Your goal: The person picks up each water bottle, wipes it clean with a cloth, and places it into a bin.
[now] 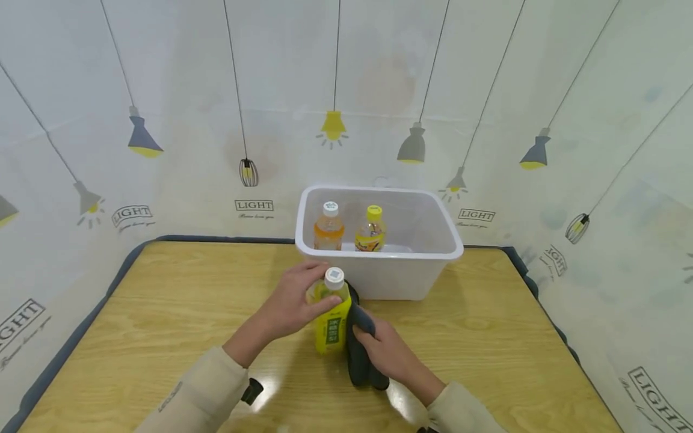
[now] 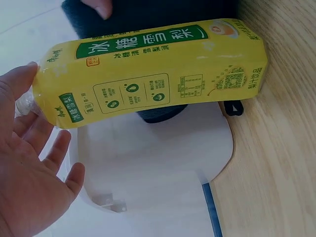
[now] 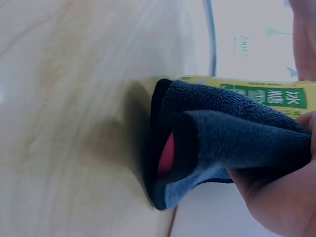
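A yellow drink bottle [image 1: 326, 338] with a white cap stands upright on the table in front of the tub. My left hand [image 1: 289, 302] holds it near the neck between thumb and fingers; in the left wrist view, the lower fingers are spread beside the label. A folded dark towel [image 1: 357, 355] is gripped in my right hand [image 1: 394, 356] and lies along the bottle's right side. In the right wrist view, the towel [image 3: 237, 133] covers part of the yellow label, and a bit of pink shows inside its fold.
Behind the bottle, a white plastic tub [image 1: 397, 276] stands at the table's back edge. Inside it are an orange-labelled bottle [image 1: 328, 231] with a white cap and a yellow-capped bottle [image 1: 370, 231]. A lamp-patterned cloth wall surrounds the wooden table [image 1: 487, 337].
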The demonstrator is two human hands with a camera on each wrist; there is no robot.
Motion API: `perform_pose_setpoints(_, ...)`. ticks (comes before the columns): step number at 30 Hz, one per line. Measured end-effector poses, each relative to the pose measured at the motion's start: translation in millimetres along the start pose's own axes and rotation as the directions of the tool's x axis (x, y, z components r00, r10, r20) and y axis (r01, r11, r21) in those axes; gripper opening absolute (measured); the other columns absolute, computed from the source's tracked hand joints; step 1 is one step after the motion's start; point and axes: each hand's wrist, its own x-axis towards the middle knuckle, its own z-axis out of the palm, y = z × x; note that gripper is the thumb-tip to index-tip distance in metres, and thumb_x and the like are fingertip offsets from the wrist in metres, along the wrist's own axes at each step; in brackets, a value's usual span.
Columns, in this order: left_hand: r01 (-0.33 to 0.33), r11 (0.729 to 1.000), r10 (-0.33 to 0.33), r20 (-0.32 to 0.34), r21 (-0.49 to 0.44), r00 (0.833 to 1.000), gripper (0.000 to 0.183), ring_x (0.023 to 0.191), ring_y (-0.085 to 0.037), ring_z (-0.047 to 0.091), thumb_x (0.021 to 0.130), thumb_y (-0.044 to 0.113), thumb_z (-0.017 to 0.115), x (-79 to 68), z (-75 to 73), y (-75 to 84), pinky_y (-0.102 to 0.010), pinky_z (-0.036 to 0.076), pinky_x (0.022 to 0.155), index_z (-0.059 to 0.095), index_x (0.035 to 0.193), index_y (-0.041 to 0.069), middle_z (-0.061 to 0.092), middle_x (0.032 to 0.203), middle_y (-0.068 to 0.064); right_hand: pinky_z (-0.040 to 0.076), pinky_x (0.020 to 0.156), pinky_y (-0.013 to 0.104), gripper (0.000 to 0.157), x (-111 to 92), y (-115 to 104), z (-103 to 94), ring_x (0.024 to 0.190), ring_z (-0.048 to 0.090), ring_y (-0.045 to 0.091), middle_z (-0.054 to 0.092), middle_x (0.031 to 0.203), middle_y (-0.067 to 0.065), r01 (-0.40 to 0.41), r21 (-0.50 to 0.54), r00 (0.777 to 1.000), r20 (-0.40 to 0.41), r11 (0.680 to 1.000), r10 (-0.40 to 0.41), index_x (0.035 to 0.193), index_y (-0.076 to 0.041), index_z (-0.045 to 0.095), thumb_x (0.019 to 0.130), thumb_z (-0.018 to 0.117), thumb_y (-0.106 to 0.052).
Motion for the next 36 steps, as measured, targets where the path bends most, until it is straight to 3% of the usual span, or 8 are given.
perform_pose_setpoints(7,-0.024,1.000,0.024,-0.012,-0.001,1.000,0.043,0.123,-0.024,0.056,0.088,0.034,0.071,-1.4,1.7,-2.7,-0.046,0.049,0.100,0.063,0.125,0.015,0.067,0.124,-0.002,0.034,0.114,0.047,0.047,2,-17,-6.9,0.140,0.040,0.018,0.043,0.152,0.003,0.051,0.035,0.998,-0.035,0.998,-0.050,0.150,-0.017,0.037,0.104,0.045,-0.019)
perform_pose_setpoints(11,-0.037,0.999,0.037,-0.007,-0.004,0.999,0.043,0.124,-0.024,0.056,0.087,0.034,0.072,-1.2,1.9,-2.9,-0.046,0.048,0.101,0.063,0.125,0.015,0.067,0.124,-0.002,0.030,0.117,0.046,0.049,5,-27,-13.9,0.144,0.033,0.017,0.033,0.157,0.000,0.127,0.011,0.991,-0.048,0.992,-0.127,0.153,-0.019,0.031,0.105,0.042,-0.021)
perform_pose_setpoints(16,-0.051,0.999,0.051,-0.009,0.011,0.999,0.047,0.127,-0.025,0.054,0.087,0.033,0.072,-0.5,-0.6,-2.2,-0.049,0.045,0.104,0.063,0.128,0.013,0.066,0.127,-0.003,0.035,0.113,0.047,0.048,10,-39,-18.2,0.142,0.038,0.022,0.038,0.155,0.007,0.244,-0.054,0.962,-0.116,0.968,-0.248,0.151,-0.013,0.034,0.105,0.043,-0.020)
perform_pose_setpoints(20,-0.046,0.999,0.046,-0.012,0.017,0.999,0.047,0.128,-0.028,0.053,0.086,0.032,0.073,-0.1,-2.4,-2.1,-0.052,0.041,0.107,0.064,0.127,0.012,0.067,0.126,-0.003,0.038,0.111,0.048,0.049,12,-47,-15.5,0.140,0.040,0.021,0.038,0.154,0.006,0.264,-0.125,0.951,-0.135,0.956,-0.280,0.152,-0.016,0.032,0.104,0.044,-0.020)
perform_pose_setpoints(28,-0.043,0.999,0.043,-0.002,0.026,0.999,0.045,0.129,-0.029,0.052,0.086,0.034,0.073,1.9,-2.9,-3.3,-0.053,0.041,0.107,0.065,0.125,0.012,0.069,0.123,-0.001,0.035,0.113,0.048,0.058,10,-42,-9.9,0.144,0.035,0.022,0.029,0.159,0.006,0.298,-0.216,0.938,-0.116,0.930,-0.328,0.155,-0.012,0.025,0.102,0.048,-0.012)
perform_pose_setpoints(36,-0.040,0.999,0.040,0.005,-0.002,0.999,0.044,0.127,-0.026,0.054,0.086,0.033,0.073,1.3,-4.5,-2.0,-0.048,0.046,0.103,0.065,0.124,0.013,0.068,0.123,-0.001,0.023,0.119,0.035,0.060,9,-25,-5.3,0.149,0.023,0.023,0.019,0.163,0.005,0.294,-0.102,0.949,-0.085,0.950,-0.303,0.157,-0.017,0.016,0.104,0.045,-0.017)
